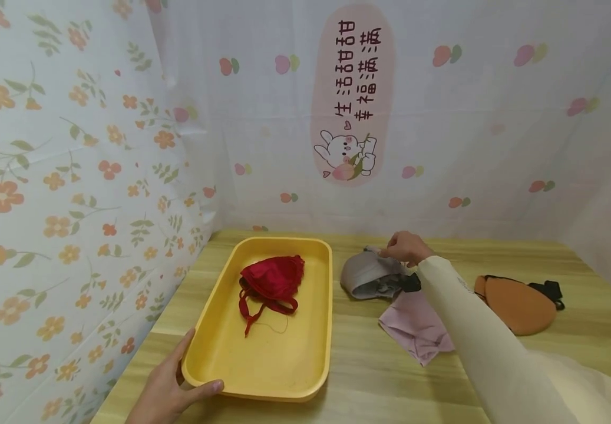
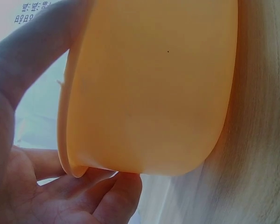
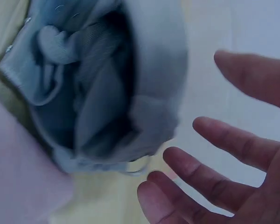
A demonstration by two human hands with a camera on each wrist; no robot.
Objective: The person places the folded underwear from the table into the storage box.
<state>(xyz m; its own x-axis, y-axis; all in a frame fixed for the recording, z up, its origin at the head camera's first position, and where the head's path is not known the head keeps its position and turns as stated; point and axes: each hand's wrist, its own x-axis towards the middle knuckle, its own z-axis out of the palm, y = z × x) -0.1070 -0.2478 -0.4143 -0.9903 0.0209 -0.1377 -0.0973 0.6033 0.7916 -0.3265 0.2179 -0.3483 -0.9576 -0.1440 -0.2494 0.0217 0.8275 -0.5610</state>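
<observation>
My left hand [image 1: 169, 383] holds the near left corner of a yellow plastic basin [image 1: 329, 306], with the thumb at its near rim and the other fingers along its left side. Inside the basin lies a red bra [image 1: 278, 277] with thin looped straps. Over the far side of a grey bra [image 1: 369, 271] is my right hand [image 1: 410, 247]. The right wrist view shows its fingers spread and bent a little, apart from the grey bra [image 3: 156, 84], whose cup is folded around dark straps.
A folded pink cloth [image 1: 419, 327] lies just in front of the grey bra, partly behind my right sleeve [image 1: 491, 335]. Farther right on the wooden table [image 1: 390, 383] is an orange bra [image 1: 519, 306] with black straps. Patterned curtains [image 1: 263, 118] close off the back and sides.
</observation>
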